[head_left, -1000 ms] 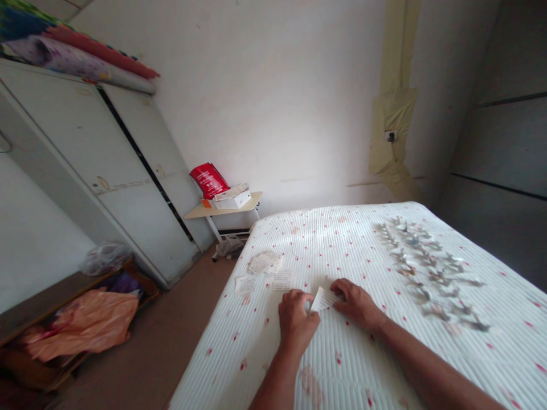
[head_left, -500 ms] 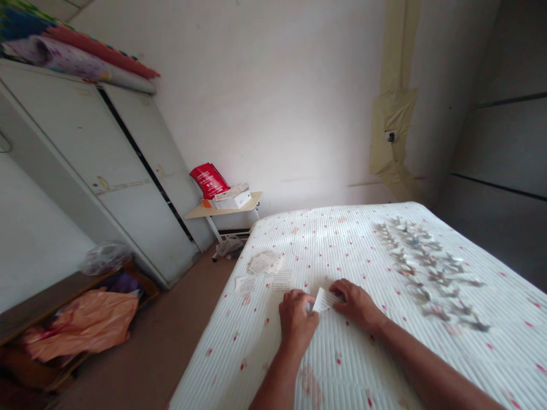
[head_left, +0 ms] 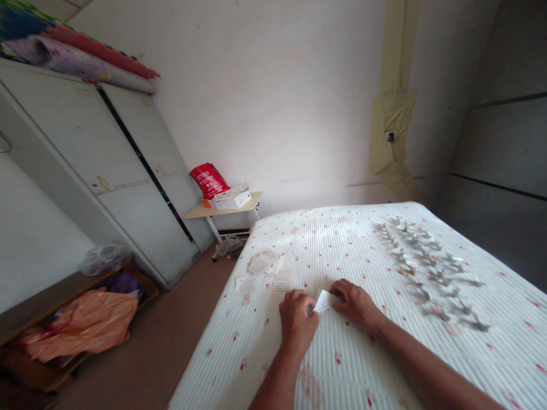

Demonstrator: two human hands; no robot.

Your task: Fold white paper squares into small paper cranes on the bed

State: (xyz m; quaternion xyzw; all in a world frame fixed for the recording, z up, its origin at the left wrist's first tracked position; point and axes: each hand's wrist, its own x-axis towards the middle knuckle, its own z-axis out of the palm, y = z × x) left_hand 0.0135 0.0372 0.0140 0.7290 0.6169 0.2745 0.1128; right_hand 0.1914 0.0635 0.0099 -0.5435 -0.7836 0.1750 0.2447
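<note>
While the slip of printed paper (head_left: 325, 300) lies on the ribbed bed cover (head_left: 342, 364) between both hands, long axis rising rightward, the part-curled right hand (head_left: 356, 304) touches its right end; the curled left hand (head_left: 297, 324) meets its left end, grip unclear.
</note>
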